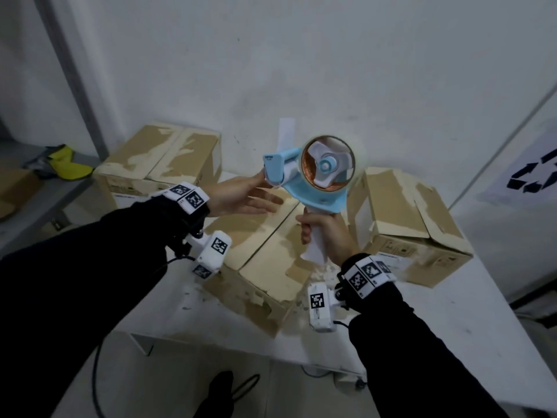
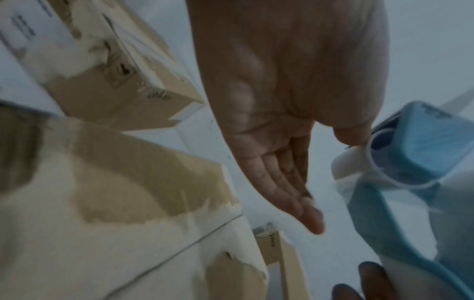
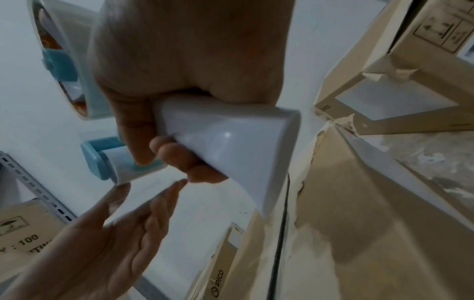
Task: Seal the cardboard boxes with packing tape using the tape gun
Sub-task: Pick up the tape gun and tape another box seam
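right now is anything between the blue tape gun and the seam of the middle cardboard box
Nothing visible. The blue tape gun, gripped by the right hand, hangs above the middle cardboard box; the left hand touches its front, off to the side.

head: high, facing down | wrists: close along hands | shared: tape gun, boxes

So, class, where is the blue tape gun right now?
Centre of the head view: the blue plastic tape gun is held aloft by the right hand, above the middle cardboard box.
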